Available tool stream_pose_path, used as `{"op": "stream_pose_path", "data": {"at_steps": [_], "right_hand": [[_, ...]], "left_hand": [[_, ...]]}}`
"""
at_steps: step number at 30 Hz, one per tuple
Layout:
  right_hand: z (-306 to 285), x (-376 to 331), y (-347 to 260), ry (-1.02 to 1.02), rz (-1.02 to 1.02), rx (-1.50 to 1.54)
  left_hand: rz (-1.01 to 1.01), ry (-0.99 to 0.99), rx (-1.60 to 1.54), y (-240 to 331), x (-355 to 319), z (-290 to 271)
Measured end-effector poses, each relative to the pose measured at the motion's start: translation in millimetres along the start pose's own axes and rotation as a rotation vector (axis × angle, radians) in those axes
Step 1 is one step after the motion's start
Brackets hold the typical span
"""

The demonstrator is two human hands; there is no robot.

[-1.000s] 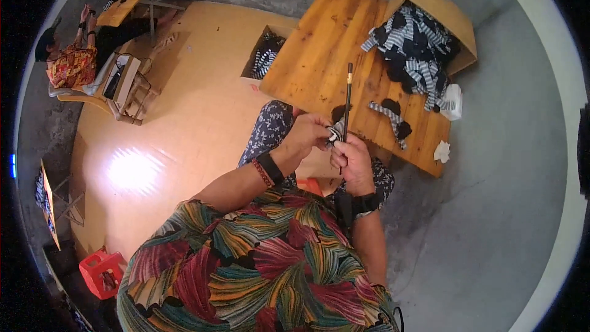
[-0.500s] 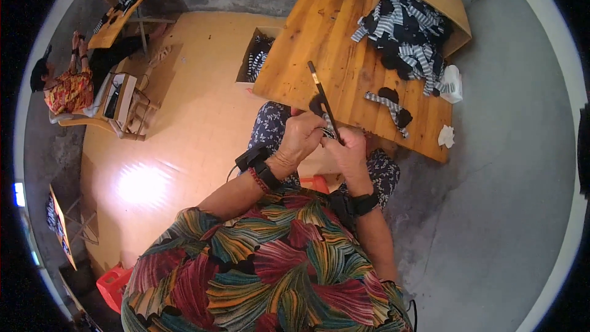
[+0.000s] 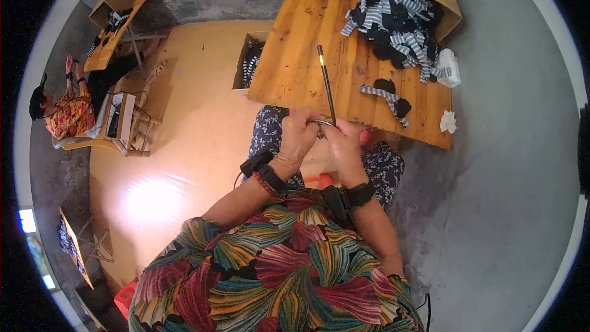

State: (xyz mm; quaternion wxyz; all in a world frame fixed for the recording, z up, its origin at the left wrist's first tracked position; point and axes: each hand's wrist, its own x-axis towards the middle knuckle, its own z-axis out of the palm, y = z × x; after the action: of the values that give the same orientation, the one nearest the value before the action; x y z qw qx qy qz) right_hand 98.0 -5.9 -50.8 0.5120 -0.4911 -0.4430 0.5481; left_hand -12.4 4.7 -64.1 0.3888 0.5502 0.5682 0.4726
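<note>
I saw my left hand (image 3: 299, 135) and right hand (image 3: 342, 146) both pinched together on a small grey piece (image 3: 324, 124) at the base of a slim black rod (image 3: 326, 85) (tip tilted over the wooden tabletop (image 3: 295, 55)).

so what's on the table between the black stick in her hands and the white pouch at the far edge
In the head view, a single striped sock lies on the wooden table between the black stick and the white pouch.

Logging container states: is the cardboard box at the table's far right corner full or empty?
Full: the cardboard box brims with striped and black fabric pieces, some spilling over its edge onto the wooden table.
</note>
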Motion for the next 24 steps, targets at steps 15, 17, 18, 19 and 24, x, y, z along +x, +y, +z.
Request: {"op": "stream_pose_path", "data": {"at_steps": [15,17,18,19,24], "right_hand": [[-7.0,-17.6,0.9,-0.244,-0.333,-0.658],[-2.7,-18.4,9.9,-0.176,-0.383,-0.73],[-1.8,-17.9,12.9,-0.103,-0.431,-0.802],[0.1,-17.1,8.2,-0.105,-0.434,-0.802],[2.5,-10.1,-2.7,0.059,-0.515,-0.635]], "left_hand": [[-0.526,-0.214,-0.599,-9.7,-15.7,-28.8],[-0.548,-0.133,-0.634,-6.2,-14.5,-23.2],[-0.429,-0.094,-0.565,-2.6,-13.5,-20.2],[-0.311,-0.055,-0.497,0.3,-12.0,-18.2],[-0.358,-0.016,-0.709,1.9,-0.1,-8.8]]}}
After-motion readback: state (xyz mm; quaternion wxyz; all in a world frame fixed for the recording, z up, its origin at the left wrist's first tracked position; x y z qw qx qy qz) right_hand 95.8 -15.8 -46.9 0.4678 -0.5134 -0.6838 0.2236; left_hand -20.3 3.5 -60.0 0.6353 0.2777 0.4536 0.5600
